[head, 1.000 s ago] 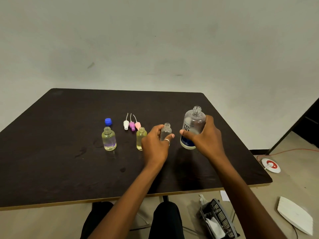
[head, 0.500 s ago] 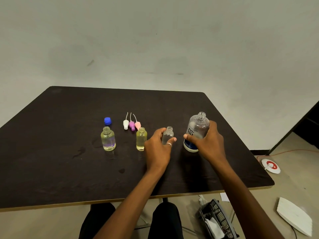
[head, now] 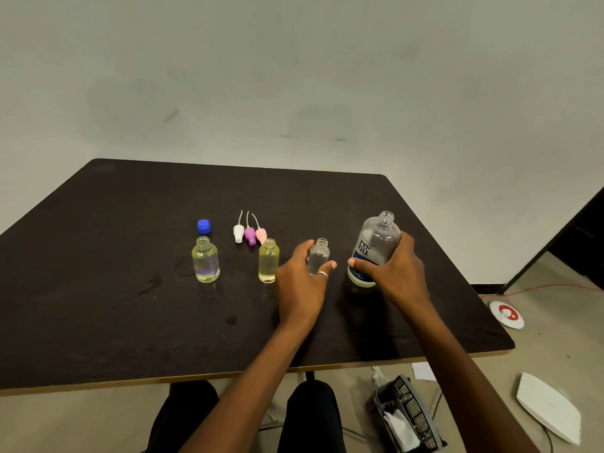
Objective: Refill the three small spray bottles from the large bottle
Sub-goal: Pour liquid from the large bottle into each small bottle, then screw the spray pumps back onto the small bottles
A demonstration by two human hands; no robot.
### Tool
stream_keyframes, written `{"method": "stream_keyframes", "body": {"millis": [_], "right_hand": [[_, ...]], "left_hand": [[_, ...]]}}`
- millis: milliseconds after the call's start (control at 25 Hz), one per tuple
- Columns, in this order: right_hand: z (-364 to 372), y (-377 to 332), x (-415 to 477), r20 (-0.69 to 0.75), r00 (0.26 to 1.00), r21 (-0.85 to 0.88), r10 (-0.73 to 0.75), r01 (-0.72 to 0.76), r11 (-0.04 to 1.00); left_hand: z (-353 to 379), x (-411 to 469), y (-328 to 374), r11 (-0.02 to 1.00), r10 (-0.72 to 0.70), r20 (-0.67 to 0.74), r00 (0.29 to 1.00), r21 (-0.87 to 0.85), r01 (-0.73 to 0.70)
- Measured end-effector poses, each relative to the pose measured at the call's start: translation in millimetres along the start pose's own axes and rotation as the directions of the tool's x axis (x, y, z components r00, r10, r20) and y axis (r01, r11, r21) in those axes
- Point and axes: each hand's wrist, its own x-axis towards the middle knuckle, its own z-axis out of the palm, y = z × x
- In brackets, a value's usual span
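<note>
While the right hand [head: 397, 271] is wrapped round the lower half of the large bottle [head: 376, 243], thumb across the front and fingers behind, the left hand [head: 300, 284] has its thumb and fingers curled round the small clear bottle [head: 318, 256]. A ring [head: 323, 274] shows on one finger of the left hand. Both grips are closed firmly on their bottles.

The large bottle has no cap and leans with its open neck tipped to the right, away from the small one. Its base sits low by the table [head: 98, 273], but I cannot tell whether it touches the surface. The small clear bottle stands upright, also open at the neck. I cannot make out how much liquid is in it. The two held bottles are near each other but apart, with a strip of dark tabletop between the two thumbs.

Just to the left of the left hand stands the yellow-tinted bottle [head: 268, 261], upright and uncapped, filled most of the way. Further left, well apart from it, the third small bottle [head: 205, 261] stands open with pale liquid in it.

Behind those two lie the white spray head [head: 238, 232], the purple spray head [head: 250, 235] and the pink spray head [head: 261, 235]. They lie side by side with their thin tubes pointing away. A blue cap [head: 204, 226] sits just behind the third small bottle. A few wet marks [head: 231, 320] show on the dark surface nearer the front edge.

On the floor to the right are a black mesh basket [head: 408, 416], a flat white board [head: 549, 407] and a round white and red disc [head: 506, 315].
</note>
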Motion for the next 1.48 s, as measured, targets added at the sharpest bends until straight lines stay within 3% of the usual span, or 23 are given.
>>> {"method": "stream_keyframes", "body": {"millis": [160,280,480,640,800,960,1080,1280,1480], "right_hand": [[-17.8,-12.1,2.6,0.039,0.997,-0.019,0.059,-0.058,0.998],[-41.2,-34.9,-2.5,-0.032,0.999,-0.027,0.041,-0.042,0.999],[-54.0,-79.2,-23.1,-0.221,0.944,-0.205,-0.246,0.202,0.958],[-28.9,-116.4,-48.2,-0.102,0.874,-0.170,-0.476,0.456,0.874],[19.3,-154.7,-39.8,0.135,0.807,-0.095,-0.574,0.588,0.803],[73.5,-186.5,4.2,0.492,0.697,-0.174,-0.521,0.665,0.726],[119.8,-196.9,41.5,0.664,0.627,-0.317,-0.407,0.730,0.606],[172.6,-187.8,72.3,0.785,0.595,-0.483,-0.174,0.763,0.429],[191.9,-184.8,74.3,0.810,0.578,-0.519,-0.098,0.785,0.340]], "left_hand": [[-8.0,-8.6,9.1,0.997,0.009,0.015,1.000,0.080,-0.010],[-20.8,-26.0,19.4,0.990,0.089,0.027,0.996,0.105,-0.091],[-58.1,-45.5,29.2,0.956,0.284,-0.038,0.958,0.081,-0.281],[-110.0,-35.2,15.6,0.931,0.361,-0.206,0.910,0.130,-0.340],[-153.1,-15.7,-4.0,0.956,0.256,-0.308,0.916,0.223,-0.192],[-166.2,14.3,-18.1,0.975,0.011,-0.210,0.978,0.218,0.035],[-166.9,30.1,-29.5,0.981,-0.074,-0.116,0.990,0.170,0.094],[-164.3,34.0,-47.2,0.992,-0.090,-0.094,0.991,0.075,0.097],[-165.8,36.5,-58.5,0.994,-0.108,-0.067,0.992,0.028,0.110]]}}
